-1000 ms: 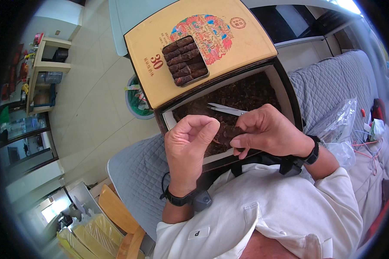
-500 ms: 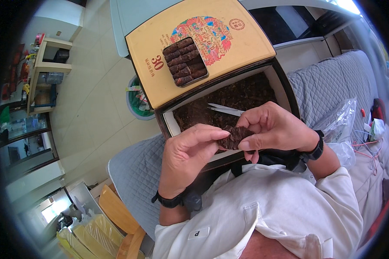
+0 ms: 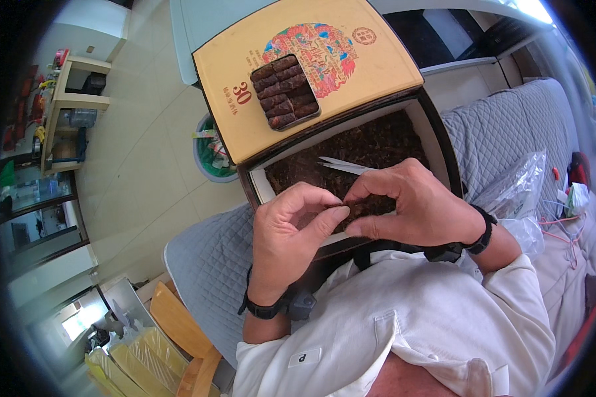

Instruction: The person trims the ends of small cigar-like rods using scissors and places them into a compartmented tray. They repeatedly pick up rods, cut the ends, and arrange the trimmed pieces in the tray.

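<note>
Above the near edge of an open box [image 3: 437, 132], my two hands meet fingertip to fingertip. My left hand [image 3: 288, 231] pinches a small piece of dark brown leaf [image 3: 342, 206] between thumb and forefinger. From the other side, my right hand [image 3: 420, 205] curls round the same piece; its forefinger touches it and its thumb sits lower, a gap showing between them. Fingers hide most of the leaf. Dark brown shredded leaf [image 3: 384, 142] fills the box. Open scissors [image 3: 347, 165] lie on it just beyond my right hand, which covers the handles.
On the yellow lid [image 3: 225, 59] beyond the box rests a tin [image 3: 286, 92] of dark rolled pieces. A lined waste bin [image 3: 212, 155] stands on the floor to the left. A grey quilted cover [image 3: 510, 119], a clear plastic bag [image 3: 516, 182] and a wooden chair [image 3: 179, 317] surround me.
The leaf piece, broad and in plain sight before, is now mostly hidden and looks smaller. My right hand's thumb and forefinger have moved left to my left fingertips.
</note>
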Motion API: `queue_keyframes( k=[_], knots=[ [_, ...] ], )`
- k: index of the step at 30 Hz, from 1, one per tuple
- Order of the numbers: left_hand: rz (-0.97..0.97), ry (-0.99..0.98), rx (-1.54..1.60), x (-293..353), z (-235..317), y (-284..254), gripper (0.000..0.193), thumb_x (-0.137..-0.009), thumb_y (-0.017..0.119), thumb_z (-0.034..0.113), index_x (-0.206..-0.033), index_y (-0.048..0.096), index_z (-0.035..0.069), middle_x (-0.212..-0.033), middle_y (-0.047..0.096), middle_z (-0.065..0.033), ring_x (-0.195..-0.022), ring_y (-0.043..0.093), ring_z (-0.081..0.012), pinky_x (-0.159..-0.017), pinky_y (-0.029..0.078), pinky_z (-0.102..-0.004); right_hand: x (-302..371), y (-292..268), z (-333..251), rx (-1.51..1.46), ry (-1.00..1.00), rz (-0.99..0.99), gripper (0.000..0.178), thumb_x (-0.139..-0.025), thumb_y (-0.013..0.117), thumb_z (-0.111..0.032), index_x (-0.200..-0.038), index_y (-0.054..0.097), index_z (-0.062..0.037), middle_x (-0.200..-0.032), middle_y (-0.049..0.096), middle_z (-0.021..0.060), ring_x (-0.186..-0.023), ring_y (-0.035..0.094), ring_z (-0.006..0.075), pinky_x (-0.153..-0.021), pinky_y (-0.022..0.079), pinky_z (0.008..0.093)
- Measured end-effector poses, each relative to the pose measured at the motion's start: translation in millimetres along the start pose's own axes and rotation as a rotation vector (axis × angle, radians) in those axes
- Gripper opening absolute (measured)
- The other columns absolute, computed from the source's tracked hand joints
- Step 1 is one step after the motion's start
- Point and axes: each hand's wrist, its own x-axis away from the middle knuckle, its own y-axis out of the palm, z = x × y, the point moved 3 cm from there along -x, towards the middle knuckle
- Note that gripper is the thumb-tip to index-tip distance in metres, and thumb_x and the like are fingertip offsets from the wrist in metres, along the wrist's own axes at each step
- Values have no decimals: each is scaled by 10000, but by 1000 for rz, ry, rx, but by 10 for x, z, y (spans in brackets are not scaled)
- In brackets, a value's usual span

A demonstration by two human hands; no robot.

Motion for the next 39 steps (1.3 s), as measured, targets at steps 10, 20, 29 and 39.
queue_keyframes(
  k=[10,20,29,39],
  knots=[
    [112,-35,25,16,-33,-41,150,-843,811,-5,-978,746,8,-878,738,-36,-773,670,-78,-708,537,-219,22,72,129,-358,288,-77,145,-920,723,-51,-872,668,74,-755,705,84,-699,731,126,-595,548,252],
    [201,32,214,-16,-115,-55,214,-906,760,1,-1104,698,-51,-894,737,-69,-811,691,-116,-747,568,-246,60,133,231,-589,367,-78,156,-960,701,-55,-892,651,76,-809,718,77,-727,727,130,-622,575,238],
    [-10,-154,168,79,-181,41,90,-905,758,21,-953,740,-53,-856,733,-66,-746,688,-116,-693,572,-251,52,124,196,-528,328,-50,116,-962,697,-25,-922,652,74,-833,739,109,-759,747,152,-669,609,240],
    [73,-154,186,150,-210,-18,110,-905,751,3,-999,727,-49,-851,728,-77,-722,700,-139,-679,586,-269,72,91,215,-503,349,-34,125,-950,705,-30,-914,661,82,-819,721,78,-716,717,116,-630,582,230]
  ],
)
